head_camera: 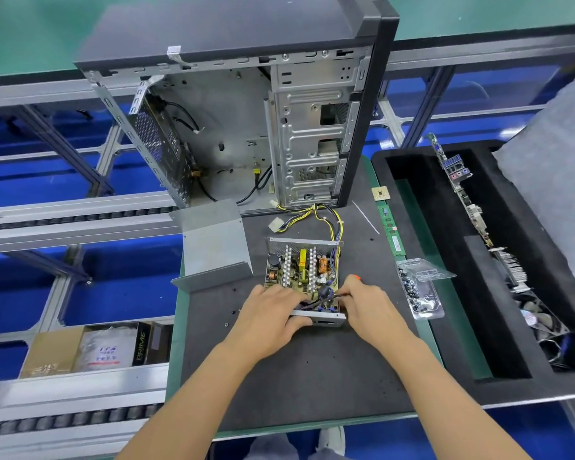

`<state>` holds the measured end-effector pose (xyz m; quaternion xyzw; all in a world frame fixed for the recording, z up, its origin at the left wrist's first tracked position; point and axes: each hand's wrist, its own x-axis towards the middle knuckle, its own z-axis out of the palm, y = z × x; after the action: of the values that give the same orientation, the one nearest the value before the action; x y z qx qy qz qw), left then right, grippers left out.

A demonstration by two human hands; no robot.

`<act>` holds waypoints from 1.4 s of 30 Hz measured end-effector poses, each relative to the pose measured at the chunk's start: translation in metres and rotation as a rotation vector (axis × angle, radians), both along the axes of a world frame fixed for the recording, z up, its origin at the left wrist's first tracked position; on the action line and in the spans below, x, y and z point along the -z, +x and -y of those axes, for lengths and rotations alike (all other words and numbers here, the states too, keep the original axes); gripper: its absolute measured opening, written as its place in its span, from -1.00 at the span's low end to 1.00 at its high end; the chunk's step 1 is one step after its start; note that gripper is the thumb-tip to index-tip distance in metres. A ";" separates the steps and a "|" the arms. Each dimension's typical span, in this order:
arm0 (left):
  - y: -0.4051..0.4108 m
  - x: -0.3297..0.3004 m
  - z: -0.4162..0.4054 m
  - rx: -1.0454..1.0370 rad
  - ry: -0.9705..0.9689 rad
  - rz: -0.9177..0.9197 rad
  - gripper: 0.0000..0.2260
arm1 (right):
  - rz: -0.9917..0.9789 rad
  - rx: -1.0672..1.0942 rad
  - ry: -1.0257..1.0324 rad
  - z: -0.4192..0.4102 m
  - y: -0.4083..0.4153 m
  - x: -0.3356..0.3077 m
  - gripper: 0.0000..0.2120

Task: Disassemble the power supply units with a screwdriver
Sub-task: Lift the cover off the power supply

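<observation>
Surface: dark mat, green edge showing at left and front.
Floor: blue, seen through the frames.
Left: grey metal conveyor frames with black rollers.
Far side: green bench top on metal rails.
Light: even, bright, no hard shadows.

screwdriver: only an orange tip shows behind the right hand
power supply unit: near edge hidden under both hands
screws: too small to tell

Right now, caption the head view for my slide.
Left hand steadies opened power supply; right hand works a screwdriver inside.
</observation>
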<state>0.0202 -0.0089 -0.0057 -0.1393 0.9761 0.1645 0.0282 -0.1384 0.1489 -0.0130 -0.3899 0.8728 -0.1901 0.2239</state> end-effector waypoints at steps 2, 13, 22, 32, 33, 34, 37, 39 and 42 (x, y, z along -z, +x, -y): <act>0.000 -0.002 0.001 0.007 0.026 0.028 -0.61 | 0.013 -0.013 0.031 -0.001 -0.001 -0.002 -0.90; -0.003 -0.022 0.020 -0.234 0.483 0.111 -0.71 | 0.145 -0.005 -0.035 -0.001 -0.005 -0.017 -0.92; -0.011 -0.025 0.016 -0.298 0.490 0.103 -0.72 | 0.228 0.077 -0.108 -0.007 0.002 -0.014 -0.93; -0.024 -0.033 0.007 -0.282 0.393 0.056 -0.70 | 0.250 0.197 -0.196 -0.010 0.001 -0.010 -0.84; -0.022 -0.032 0.005 -0.280 0.382 0.038 -0.70 | 0.251 0.200 -0.203 -0.010 0.001 -0.011 -0.84; -0.021 -0.032 0.004 -0.284 0.379 0.010 -0.69 | 0.254 0.203 -0.213 -0.010 0.001 -0.012 -0.85; -0.019 -0.038 0.006 -0.322 0.422 -0.091 -0.67 | 0.282 0.204 -0.260 -0.008 0.003 -0.017 -0.86; -0.017 -0.043 0.012 -0.359 0.485 -0.125 -0.69 | 0.300 0.200 -0.284 -0.005 0.005 -0.021 -0.89; -0.012 -0.046 0.019 -0.444 0.603 -0.122 -0.70 | 0.358 0.211 -0.358 0.001 0.010 -0.028 -0.95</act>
<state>0.0077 -0.0277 0.0404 -0.3228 0.8298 0.4544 -0.0268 -0.1286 0.1476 0.0150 -0.2906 0.8077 -0.4293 0.2810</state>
